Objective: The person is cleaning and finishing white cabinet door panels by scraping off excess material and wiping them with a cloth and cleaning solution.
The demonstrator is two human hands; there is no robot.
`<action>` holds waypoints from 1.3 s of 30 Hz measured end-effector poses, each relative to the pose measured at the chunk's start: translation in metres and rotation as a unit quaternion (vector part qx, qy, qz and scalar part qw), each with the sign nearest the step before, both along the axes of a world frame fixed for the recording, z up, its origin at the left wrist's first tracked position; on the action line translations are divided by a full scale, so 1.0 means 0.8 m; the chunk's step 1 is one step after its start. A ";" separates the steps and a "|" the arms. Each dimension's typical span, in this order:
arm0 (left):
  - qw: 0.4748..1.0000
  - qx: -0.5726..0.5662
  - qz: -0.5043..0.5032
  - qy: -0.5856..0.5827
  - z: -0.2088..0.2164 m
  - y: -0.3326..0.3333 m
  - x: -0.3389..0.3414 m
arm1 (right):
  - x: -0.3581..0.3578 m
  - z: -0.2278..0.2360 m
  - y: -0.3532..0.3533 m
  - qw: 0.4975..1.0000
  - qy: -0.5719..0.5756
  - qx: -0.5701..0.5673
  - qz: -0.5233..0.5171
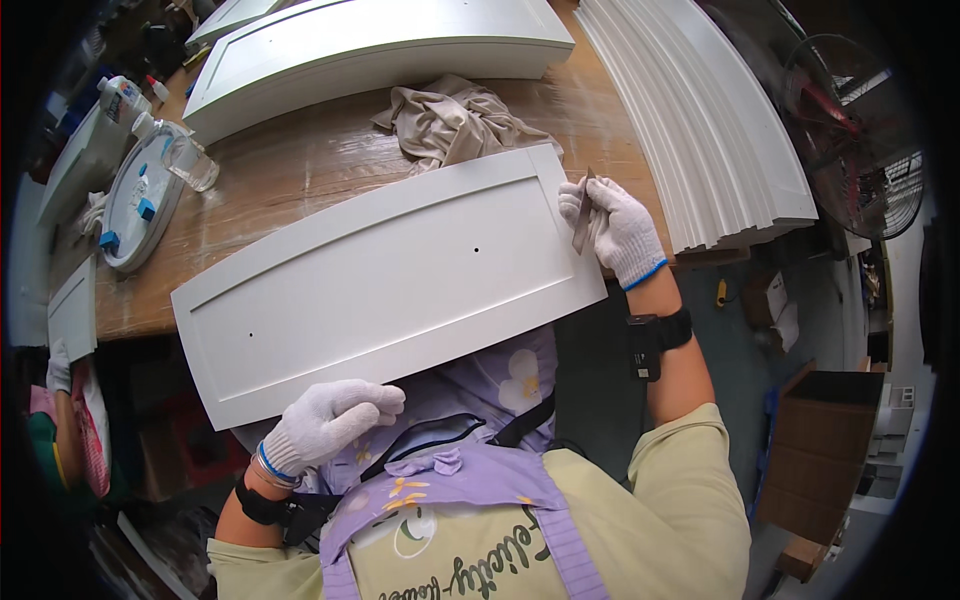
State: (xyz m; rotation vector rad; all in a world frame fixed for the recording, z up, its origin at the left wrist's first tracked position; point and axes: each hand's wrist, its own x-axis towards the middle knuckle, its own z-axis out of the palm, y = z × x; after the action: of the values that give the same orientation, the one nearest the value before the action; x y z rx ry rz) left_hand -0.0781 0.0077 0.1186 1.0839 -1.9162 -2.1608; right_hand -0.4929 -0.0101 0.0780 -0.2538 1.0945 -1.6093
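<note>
A white recessed cabinet panel with two small holes lies across the front edge of the wooden workbench, overhanging toward me. My left hand, in a white knit glove, grips the panel's near lower edge. My right hand, also gloved, holds a small folded grey piece of sandpaper against the panel's right end.
A crumpled beige cloth lies behind the panel. A larger white panel sits at the back, a stack of white mouldings at the right. A round grey tray and a clear cup are at the left. A fan stands far right.
</note>
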 end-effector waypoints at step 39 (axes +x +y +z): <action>0.619 -0.761 0.137 -0.134 0.172 -0.047 0.039 | 0.139 0.005 0.010 0.504 0.850 -0.120 0.097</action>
State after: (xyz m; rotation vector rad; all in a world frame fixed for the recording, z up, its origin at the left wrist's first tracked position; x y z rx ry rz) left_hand -0.0467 -0.0295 0.2562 0.9962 -2.3199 0.2393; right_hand -0.3816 -0.0017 0.0818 -2.4356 2.0066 -0.8291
